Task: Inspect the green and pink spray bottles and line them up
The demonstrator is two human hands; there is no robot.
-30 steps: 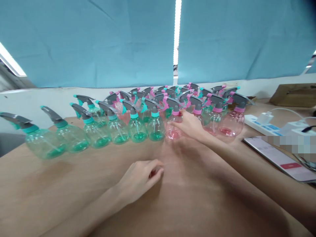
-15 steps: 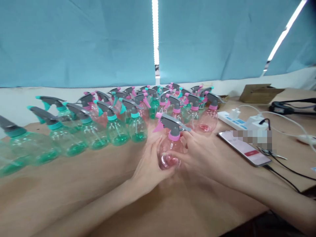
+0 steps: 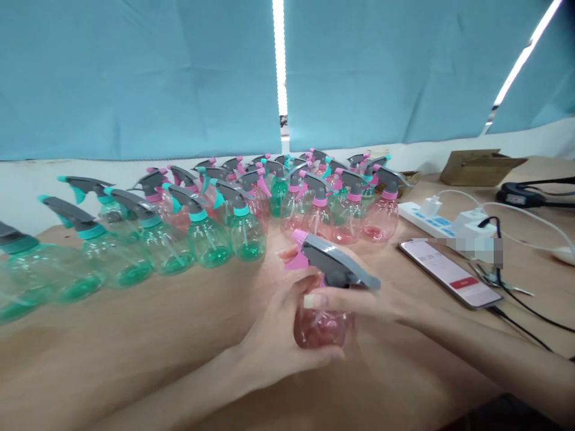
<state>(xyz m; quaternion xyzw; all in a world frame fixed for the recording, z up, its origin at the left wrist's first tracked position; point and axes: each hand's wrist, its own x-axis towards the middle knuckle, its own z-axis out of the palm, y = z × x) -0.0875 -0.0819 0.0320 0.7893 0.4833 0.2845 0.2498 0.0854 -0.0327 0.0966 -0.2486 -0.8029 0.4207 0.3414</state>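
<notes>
A pink see-through spray bottle [image 3: 324, 329] with a grey and pink trigger head is between my two hands, low in the middle of the view. My left hand [image 3: 278, 323] wraps round the left side of its body, thumb below in front. Around the neck, just under the grey head, my right hand [image 3: 359, 305] is closed, with its thumb across the front and most fingers hidden behind. The pink trigger points left. Beyond my hands stand pink spray bottles, the nearest pair being a bottle [image 3: 381, 218] at the right and another [image 3: 348, 221] beside it.
Green spray bottles [image 3: 248, 236] line the left side of the table [image 3: 179, 335], with more mixed bottles behind. To the right lie a phone [image 3: 451, 272] on a cable, a power strip [image 3: 426, 221] with plugs, and a black strap-like device [image 3: 521, 194]. A cardboard box [image 3: 480, 169] stands at the back.
The pink bottle has come closer to me and slightly right, its head tilting. My right hand has shifted up from the bottle's side to its neck; my left hand still grips the body.
</notes>
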